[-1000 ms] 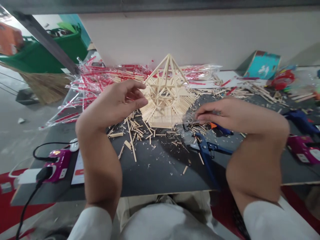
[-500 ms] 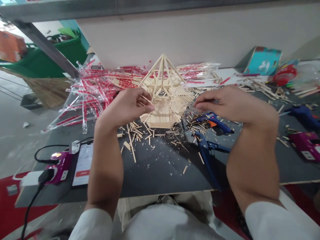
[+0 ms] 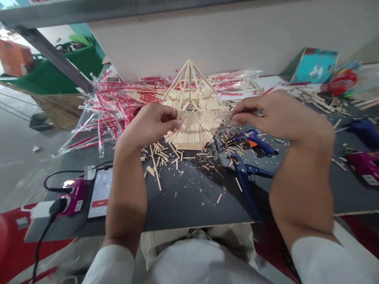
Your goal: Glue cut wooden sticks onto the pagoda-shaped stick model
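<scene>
A pale wooden stick model (image 3: pixel 191 138) stands on the table between my hands, with an open pyramid-shaped frame on top. At its left side, my left hand (image 3: pixel 152 124) is closed in a pinch. My right hand (image 3: pixel 275 112) is pinched too, to the right of the model and above a blue glue gun (image 3: pixel 262 146). Something thin and see-through seems to stretch between the fingertips in front of the model; its kind cannot be made out. Below my right hand lie blue-handled cutters (image 3: pixel 244 177).
Red-striped plastic wrappers (image 3: pixel 109 106) pile up behind on the left. Cut stick pieces (image 3: pixel 160 156) litter the tabletop. A phone (image 3: pixel 100 193) and a purple power socket (image 3: pixel 72 195) are at the left, another purple socket (image 3: pixel 365 165) at the right. A metal bar (image 3: pixel 133 12) crosses above.
Both hands keep their pinches at nearly the same height beside the model. My right hand has risen slightly; the whole view has shifted a little.
</scene>
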Available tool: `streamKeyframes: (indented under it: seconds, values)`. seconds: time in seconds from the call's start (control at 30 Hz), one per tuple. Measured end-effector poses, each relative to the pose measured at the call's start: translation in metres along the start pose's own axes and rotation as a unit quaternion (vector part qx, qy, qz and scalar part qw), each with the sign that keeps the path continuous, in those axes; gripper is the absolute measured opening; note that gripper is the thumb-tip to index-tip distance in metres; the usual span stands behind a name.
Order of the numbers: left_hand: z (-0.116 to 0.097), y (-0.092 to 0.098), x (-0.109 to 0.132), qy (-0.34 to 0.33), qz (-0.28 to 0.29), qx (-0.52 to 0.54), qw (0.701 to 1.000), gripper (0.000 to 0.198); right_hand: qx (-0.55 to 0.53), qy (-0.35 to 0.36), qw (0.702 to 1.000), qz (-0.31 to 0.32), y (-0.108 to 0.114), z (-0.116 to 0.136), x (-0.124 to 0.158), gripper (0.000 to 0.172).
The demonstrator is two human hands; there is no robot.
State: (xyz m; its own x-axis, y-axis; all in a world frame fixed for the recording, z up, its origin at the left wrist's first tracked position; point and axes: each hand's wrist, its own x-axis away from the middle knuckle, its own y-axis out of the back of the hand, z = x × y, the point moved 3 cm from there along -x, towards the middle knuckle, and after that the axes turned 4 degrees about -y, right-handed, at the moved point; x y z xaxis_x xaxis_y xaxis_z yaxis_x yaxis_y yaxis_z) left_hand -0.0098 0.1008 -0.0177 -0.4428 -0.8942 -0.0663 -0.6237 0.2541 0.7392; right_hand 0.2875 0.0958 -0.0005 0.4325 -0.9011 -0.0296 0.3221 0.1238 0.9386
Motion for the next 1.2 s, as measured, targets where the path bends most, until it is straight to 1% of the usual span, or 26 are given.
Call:
streamKeyframes:
  seconds: [0.17,0.33,0.47,0.67,0.87,1.0,1.2]
  values:
    - [0.0018,-0.0004,-0.0003,-0.001,-0.008,0.012,1.0,0.02,0.009,-0.007,1.0,-0.001,-0.0004,0.0003,-0.0009,0.033]
    - [0.0004,-0.0011,0.0003,0.028,-0.013,0.048,0.998,0.018,-0.005,0.002,1.0,0.006,-0.001,-0.0012,-0.0021,0.033]
    - [-0.0009,-0.0012,0.0008,0.043,-0.011,0.044,0.998,0.015,-0.016,-0.011,1.0,0.011,-0.0012,-0.0026,-0.0021,0.03]
    - [-0.0005,-0.0019,0.0006,0.025,-0.019,0.053,0.998,0.013,-0.018,-0.005,1.0,0.004,-0.0011,-0.0032,-0.002,0.031]
    - [-0.0001,-0.0022,0.0,0.003,-0.03,0.052,0.998,0.014,-0.034,-0.003,0.999,-0.023,-0.0028,-0.0062,-0.003,0.031]
    - [-0.0012,-0.0019,-0.0003,-0.012,-0.032,0.052,0.998,0.012,-0.041,-0.007,0.999,-0.025,-0.0035,-0.0074,-0.0029,0.033]
    - [0.0004,-0.003,-0.0009,-0.007,-0.036,0.042,0.998,0.012,-0.049,-0.009,0.998,-0.027,-0.0034,-0.0074,-0.0026,0.036]
